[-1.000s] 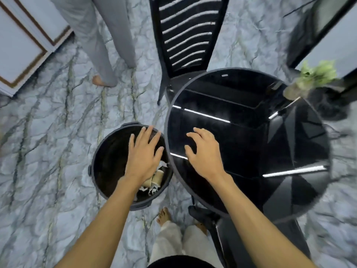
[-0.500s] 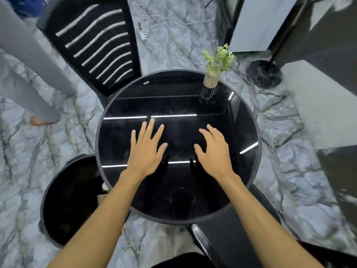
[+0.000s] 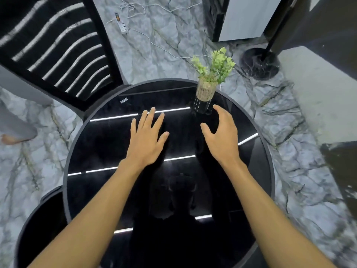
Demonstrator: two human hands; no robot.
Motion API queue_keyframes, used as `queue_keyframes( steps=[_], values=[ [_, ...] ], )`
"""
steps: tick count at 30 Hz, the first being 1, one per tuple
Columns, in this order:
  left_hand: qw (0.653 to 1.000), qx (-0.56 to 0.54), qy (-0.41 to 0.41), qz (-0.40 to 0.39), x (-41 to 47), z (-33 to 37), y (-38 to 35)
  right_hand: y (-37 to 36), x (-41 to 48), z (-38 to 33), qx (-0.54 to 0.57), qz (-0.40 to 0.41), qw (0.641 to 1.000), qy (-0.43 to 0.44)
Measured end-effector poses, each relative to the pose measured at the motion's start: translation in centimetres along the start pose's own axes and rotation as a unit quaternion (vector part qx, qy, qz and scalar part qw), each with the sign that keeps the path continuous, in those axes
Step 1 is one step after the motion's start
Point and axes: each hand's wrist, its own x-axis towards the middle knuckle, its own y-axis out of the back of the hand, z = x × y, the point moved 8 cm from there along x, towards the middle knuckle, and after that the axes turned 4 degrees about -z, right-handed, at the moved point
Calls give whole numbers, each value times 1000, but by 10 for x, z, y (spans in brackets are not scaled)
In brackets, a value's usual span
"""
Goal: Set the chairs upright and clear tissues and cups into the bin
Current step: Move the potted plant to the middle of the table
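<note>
Head view: while both hands hover over the black glass tabletop [image 3: 108, 144], no tissue or cup shows there.
Left hand [image 3: 144, 141]: flat, fingers spread, empty.
Right hand [image 3: 222, 135]: fingers curled loosely, holding nothing, near the plant vase [image 3: 204, 93].
Bin [image 3: 41, 227]: lower left beside the tabletop; contents hidden.
Chair [image 3: 56, 49]: upright; likely rigid, best taken by the backrest frame.
Writing: small sticker [image 3: 123, 100], unreadable.

2 empty hands [image 3: 146, 138] [image 3: 222, 136] — over table [image 3: 92, 144].

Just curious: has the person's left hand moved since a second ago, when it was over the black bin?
Yes. The left hand has gone from above the round black bin rightward, over the round glossy black table, and now hovers open there.
</note>
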Motion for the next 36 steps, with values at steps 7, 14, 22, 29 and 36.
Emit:
queue_keyframes(
  steps=[7,14,22,29,36],
  values=[
    [1000,-23,-2,15,54,-10,-16,-14,59,1,50,35,998,-2],
    [999,19,5,46,61,-12,-25,-22,87,10,86,59,995,-1],
    [999,20,9,50,61,-11,-24,-26,111,18,179,150,972,-10],
    [998,27,10,55,63,-10,-24,-29,124,13,225,194,955,6],
    [998,28,8,59,63,-11,-24,-33,120,18,231,167,958,10]
  ],
)
